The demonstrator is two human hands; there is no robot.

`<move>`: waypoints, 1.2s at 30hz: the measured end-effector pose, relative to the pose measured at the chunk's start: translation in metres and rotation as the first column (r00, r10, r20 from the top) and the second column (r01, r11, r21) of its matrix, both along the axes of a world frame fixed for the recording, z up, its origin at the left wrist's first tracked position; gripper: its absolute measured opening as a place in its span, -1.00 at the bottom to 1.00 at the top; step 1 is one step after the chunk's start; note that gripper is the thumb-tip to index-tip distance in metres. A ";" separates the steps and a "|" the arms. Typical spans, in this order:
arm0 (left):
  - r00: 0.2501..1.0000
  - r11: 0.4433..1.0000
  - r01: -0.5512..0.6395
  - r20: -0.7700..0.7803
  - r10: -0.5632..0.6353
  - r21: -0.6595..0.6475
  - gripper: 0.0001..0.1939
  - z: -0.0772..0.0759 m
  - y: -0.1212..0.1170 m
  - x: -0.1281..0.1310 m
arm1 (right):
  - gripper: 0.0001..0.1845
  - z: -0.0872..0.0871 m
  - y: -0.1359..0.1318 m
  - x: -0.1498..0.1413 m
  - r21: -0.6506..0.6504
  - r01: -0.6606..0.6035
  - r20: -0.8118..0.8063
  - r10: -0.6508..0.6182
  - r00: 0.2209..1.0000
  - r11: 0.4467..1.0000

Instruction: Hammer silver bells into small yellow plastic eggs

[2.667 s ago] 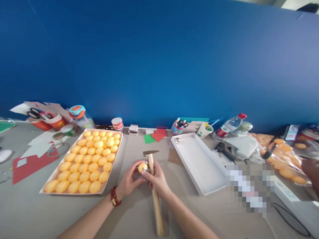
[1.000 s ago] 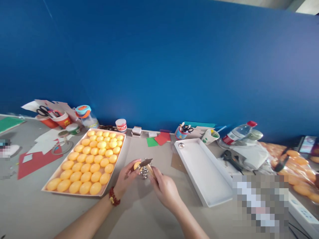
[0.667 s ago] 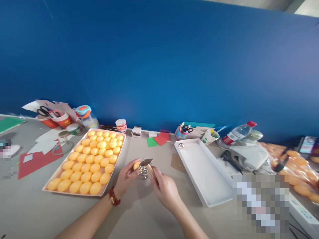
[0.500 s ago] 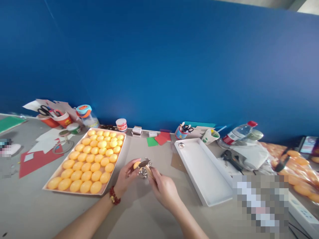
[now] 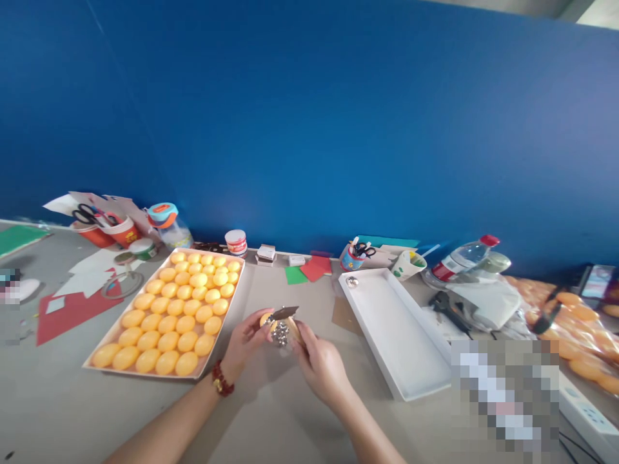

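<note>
My left hand (image 5: 249, 338) is closed around a small orange ball (image 5: 265, 319), probably a table tennis ball, held just above the table. My right hand (image 5: 322, 361) grips a small tool with a dark flat head (image 5: 285, 313) and a pale, wood-like handle (image 5: 293, 330). The tool's head reaches across to the ball's right side. A cluster of small shiny silver pieces (image 5: 280, 334) shows between my hands, right below that head. Their exact kind is too small to tell. To the left, a shallow box (image 5: 213, 361) is filled with rows of similar orange balls (image 5: 167, 323).
At right lies a white tray (image 5: 406, 348) with one silvery piece (image 5: 352, 281) in its far corner. Coloured paper (image 5: 316, 267), a pen cup (image 5: 352, 258) and a white jar (image 5: 236, 243) stand along the wall. Farther right are a bottle (image 5: 461, 261) and bagged balls (image 5: 585, 341).
The tool's dark head has turned and risen slightly to the right, exposing more silver pieces. Both hands stay nearly in place, still holding ball and tool.
</note>
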State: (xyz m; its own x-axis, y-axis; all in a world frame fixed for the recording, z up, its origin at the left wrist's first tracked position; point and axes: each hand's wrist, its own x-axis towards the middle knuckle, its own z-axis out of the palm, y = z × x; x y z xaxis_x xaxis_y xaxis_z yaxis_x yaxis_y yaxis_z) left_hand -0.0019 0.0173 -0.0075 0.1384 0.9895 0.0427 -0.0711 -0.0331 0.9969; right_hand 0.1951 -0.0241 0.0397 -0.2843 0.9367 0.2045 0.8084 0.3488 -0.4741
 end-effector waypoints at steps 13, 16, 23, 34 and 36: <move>0.993 1.000 -0.017 0.118 0.015 0.015 -0.58 -0.003 -0.002 0.001 | -0.59 0.006 -0.001 -0.001 -0.016 -0.009 -0.070 0.008 0.997 1.000; 0.998 0.998 0.011 0.068 -0.015 0.064 -0.59 -0.004 -0.001 -0.001 | -0.59 0.005 -0.002 -0.002 -0.009 -0.019 -0.075 0.019 0.997 1.000; 1.000 0.990 0.002 0.018 -0.004 0.140 -0.63 0.003 -0.001 0.001 | -0.60 0.003 0.000 0.000 -0.001 -0.005 -0.024 0.005 1.000 1.000; 0.998 0.977 0.009 -0.069 0.006 0.215 -0.64 -0.002 0.000 -0.001 | -0.60 0.001 -0.001 -0.003 0.007 -0.039 -0.016 0.040 0.999 0.999; 0.997 0.980 -0.003 -0.073 0.018 0.201 -0.65 -0.003 0.000 -0.001 | -0.61 0.001 -0.001 -0.003 0.003 -0.043 -0.004 0.043 0.999 0.999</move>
